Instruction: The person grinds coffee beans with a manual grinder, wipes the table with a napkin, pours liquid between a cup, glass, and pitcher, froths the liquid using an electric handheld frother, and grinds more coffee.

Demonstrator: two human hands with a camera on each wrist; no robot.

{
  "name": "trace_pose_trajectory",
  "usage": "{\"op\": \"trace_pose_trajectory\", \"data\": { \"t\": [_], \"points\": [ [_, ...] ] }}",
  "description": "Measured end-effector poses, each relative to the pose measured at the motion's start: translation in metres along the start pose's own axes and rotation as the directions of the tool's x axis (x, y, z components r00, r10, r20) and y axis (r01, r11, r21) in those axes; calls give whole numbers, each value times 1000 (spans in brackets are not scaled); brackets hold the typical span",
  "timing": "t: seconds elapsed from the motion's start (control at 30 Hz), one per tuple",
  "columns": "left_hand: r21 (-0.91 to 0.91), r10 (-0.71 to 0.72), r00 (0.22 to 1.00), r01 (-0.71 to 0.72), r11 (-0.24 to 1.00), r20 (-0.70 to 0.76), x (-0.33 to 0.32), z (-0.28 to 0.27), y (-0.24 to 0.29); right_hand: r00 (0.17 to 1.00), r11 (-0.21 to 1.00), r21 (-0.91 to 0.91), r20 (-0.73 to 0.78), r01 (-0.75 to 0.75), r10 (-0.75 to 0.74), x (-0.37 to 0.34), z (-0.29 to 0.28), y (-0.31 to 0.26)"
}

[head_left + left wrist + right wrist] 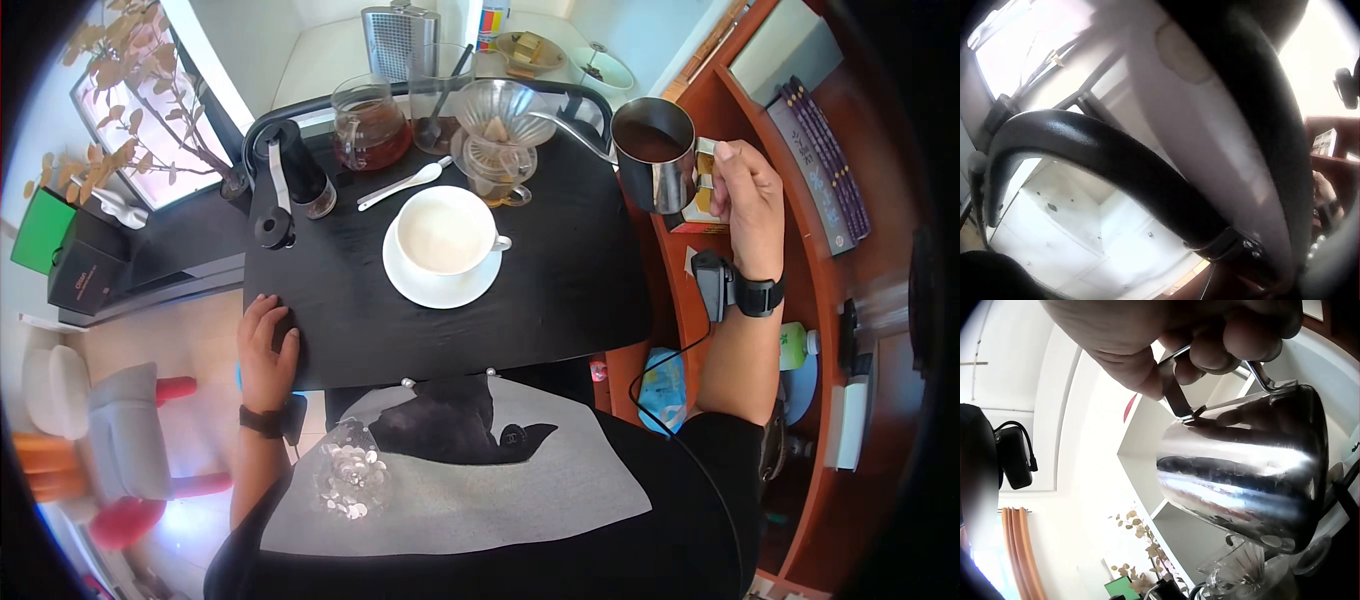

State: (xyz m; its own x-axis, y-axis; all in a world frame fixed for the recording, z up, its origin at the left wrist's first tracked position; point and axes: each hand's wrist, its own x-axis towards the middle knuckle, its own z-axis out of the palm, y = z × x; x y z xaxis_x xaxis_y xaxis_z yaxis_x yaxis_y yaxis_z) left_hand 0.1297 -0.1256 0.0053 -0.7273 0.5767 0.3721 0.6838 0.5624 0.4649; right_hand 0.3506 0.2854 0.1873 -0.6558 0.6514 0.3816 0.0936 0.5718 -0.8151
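My right hand [752, 205] grips the handle of a steel gooseneck kettle [672, 185] with brown liquid inside. In the right wrist view its fingers curl through the handle of the kettle [1241, 462]. The thin spout reaches left to the rim of a ribbed clear dripper [495, 98], where a brownish filter shows. Below the dripper, a glass cup [490, 190] contains some brown liquid. My left hand [266, 350] rests at the table's left edge with relaxed fingers. A white cup [447, 230] of pale liquid sits on a saucer [432, 294] before me.
Behind the white cup lies a white spoon [402, 185]. A hand grinder [290, 185], a glass pot of reddish-brown liquid [372, 135] and a tall glass [440, 95] stand along the black table's [560, 290] raised back rim. Wooden shelves [690, 300] flank the right side.
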Motion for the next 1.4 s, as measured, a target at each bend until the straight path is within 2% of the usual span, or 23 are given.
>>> {"op": "trace_pose_trajectory", "data": {
  "t": [0.3,0.5,0.73,0.83,0.9,0.93,1.0,1.17,1.33,1.4],
  "points": [
    [-87,-31,1000,31,996,0,1,-8,2,994,981,-193,105,38,-18,20,13,-43],
    [-115,-12,1000,11,993,-11,1,-11,1,998,965,-261,57,25,-10,23,14,-61],
    [-137,-17,1000,14,990,-22,1,-12,1,996,958,-286,81,1,24,25,13,-67],
    [-133,-27,999,23,991,-29,0,-11,1,997,966,-254,55,-45,61,25,15,-58],
    [-138,-26,999,22,990,-26,0,-11,1,990,983,-124,-2,-138,139,22,14,-48],
    [-145,-23,999,20,989,-24,1,-12,1,990,983,-122,-4,-138,138,21,14,-42],
    [-142,-18,1000,15,990,-21,1,-13,2,980,980,15,-40,-196,197,15,15,-26],
    [-138,-6,1000,5,990,-8,2,-11,4,964,943,250,-92,-222,251,1,21,5],
    [-135,-10,1000,7,991,-21,1,-10,3,968,944,240,-55,-225,245,5,14,0],
    [-137,-12,1000,9,991,-18,1,-9,3,980,973,142,-58,-182,192,11,10,-6]
  ]
}}
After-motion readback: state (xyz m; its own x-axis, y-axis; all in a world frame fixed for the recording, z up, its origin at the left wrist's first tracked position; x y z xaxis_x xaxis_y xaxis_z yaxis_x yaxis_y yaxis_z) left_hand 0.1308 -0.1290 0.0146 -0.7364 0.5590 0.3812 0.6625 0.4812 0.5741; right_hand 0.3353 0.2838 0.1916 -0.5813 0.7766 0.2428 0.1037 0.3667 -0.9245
